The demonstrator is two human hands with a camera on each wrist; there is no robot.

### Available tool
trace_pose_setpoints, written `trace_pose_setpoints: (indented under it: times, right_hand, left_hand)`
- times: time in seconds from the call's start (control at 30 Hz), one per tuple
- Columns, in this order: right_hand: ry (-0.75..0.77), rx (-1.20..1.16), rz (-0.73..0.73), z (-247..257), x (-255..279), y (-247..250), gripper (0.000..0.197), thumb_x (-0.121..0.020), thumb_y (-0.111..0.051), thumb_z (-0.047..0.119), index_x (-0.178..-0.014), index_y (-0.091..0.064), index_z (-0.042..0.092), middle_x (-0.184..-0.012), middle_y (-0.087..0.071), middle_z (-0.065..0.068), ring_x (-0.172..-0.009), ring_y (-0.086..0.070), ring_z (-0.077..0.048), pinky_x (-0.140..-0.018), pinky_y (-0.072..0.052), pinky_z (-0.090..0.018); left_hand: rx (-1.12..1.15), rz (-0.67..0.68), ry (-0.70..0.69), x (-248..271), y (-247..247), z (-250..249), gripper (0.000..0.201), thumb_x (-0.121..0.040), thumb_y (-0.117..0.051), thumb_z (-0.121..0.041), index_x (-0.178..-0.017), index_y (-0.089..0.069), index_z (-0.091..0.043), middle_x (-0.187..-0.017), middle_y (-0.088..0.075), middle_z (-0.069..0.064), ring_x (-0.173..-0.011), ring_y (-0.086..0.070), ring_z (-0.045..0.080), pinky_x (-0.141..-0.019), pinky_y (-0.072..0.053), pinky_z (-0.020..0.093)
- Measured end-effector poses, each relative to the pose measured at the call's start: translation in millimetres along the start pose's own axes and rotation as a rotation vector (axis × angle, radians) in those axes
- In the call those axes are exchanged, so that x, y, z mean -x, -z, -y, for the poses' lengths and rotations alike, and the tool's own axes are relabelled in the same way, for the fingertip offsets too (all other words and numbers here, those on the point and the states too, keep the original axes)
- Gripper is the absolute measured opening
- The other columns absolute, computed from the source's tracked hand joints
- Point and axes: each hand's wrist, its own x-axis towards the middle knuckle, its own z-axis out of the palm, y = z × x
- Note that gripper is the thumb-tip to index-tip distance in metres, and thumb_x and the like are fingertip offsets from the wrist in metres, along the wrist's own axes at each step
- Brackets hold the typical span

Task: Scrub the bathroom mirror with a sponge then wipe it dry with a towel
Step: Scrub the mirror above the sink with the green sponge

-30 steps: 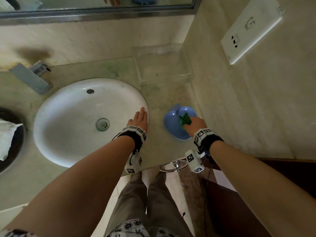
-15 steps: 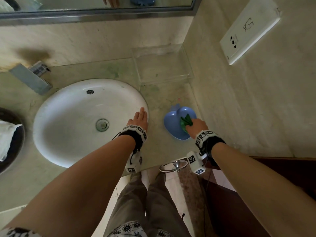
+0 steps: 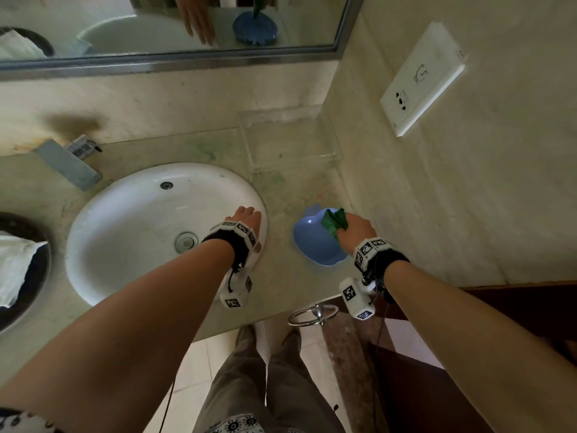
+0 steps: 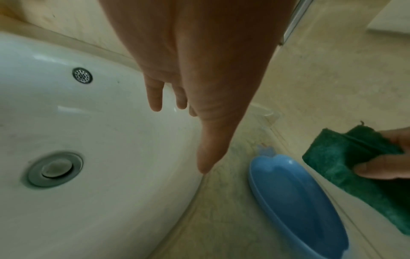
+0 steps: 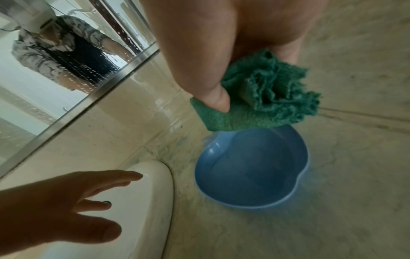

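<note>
My right hand point(image 3: 354, 228) grips a crumpled green scrubbing sponge point(image 3: 334, 220) just above a blue apple-shaped dish point(image 3: 313, 242) on the counter. In the right wrist view the thumb presses into the sponge point(image 5: 261, 98), which hangs over the dish point(image 5: 250, 168). My left hand point(image 3: 248, 218) rests flat, fingers straight, on the right rim of the white sink point(image 3: 131, 226). The mirror point(image 3: 162, 23), with its metal frame, runs along the top wall and looks wet with drops in the right wrist view point(image 5: 44, 70). A white towel point(image 3: 17, 267) lies in a dark basin at far left.
A metal tap point(image 3: 67, 162) stands behind the sink. A clear plastic tray point(image 3: 288, 140) sits in the back corner. The side wall carries a white socket plate point(image 3: 421, 79). A chrome towel ring point(image 3: 312, 314) hangs below the counter edge.
My right hand has lifted the sponge slightly out of the blue dish. The view has tilted up, showing more of the mirror. The left hand has stayed on the sink rim.
</note>
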Motion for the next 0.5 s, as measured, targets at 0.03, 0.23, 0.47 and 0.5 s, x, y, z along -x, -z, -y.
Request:
trace_pose_setpoints:
  times: [0.03, 0.23, 0.47, 0.5]
  right_hand:
    - [0.016, 0.002, 0.003, 2, 2, 5, 0.034, -0.095, -0.044, 0.019, -0.126, -0.059, 0.018, -0.113, -0.064, -0.015, -0.098, -0.061, -0.035, -0.076, -0.044, -0.03]
    - [0.092, 0.082, 0.046, 23, 15, 38, 0.027, -0.092, -0.047, 0.014, -0.115, -0.061, 0.01, -0.106, -0.065, -0.018, -0.081, -0.058, -0.031, -0.069, -0.044, -0.031]
    - [0.256, -0.051, -0.058, 72, 26, 99, 0.037, -0.094, -0.053, 0.015, -0.129, -0.056, 0.008, -0.117, -0.064, -0.017, -0.103, -0.061, -0.034, -0.085, -0.049, -0.033]
    - [0.29, -0.071, -0.077, 80, 28, 109, 0.037, -0.094, -0.053, 0.017, -0.131, -0.055, 0.009, -0.119, -0.063, -0.016, -0.104, -0.061, -0.033, -0.086, -0.048, -0.033]
  left_hand:
    - [0.019, -0.01, 0.006, 2, 6, 1, 0.083, -0.078, -0.079, -0.037, -0.144, -0.037, -0.011, -0.149, -0.035, 0.008, -0.139, -0.031, 0.029, -0.109, -0.038, 0.048]
    - [0.133, -0.098, 0.028, 20, 38, -3, 0.086, -0.082, -0.077, -0.037, -0.151, -0.032, -0.014, -0.153, -0.037, 0.008, -0.139, -0.037, 0.029, -0.112, -0.036, 0.044]
    - [0.239, -0.236, 0.043, 62, 103, -6, 0.077, -0.086, -0.073, -0.039, -0.149, -0.037, -0.014, -0.15, -0.045, 0.009, -0.135, -0.044, 0.028, -0.11, -0.037, 0.036]
    - [0.251, -0.262, 0.055, 70, 116, -6, 0.076, -0.086, -0.074, -0.037, -0.149, -0.038, -0.014, -0.15, -0.045, 0.01, -0.135, -0.045, 0.029, -0.109, -0.037, 0.035]
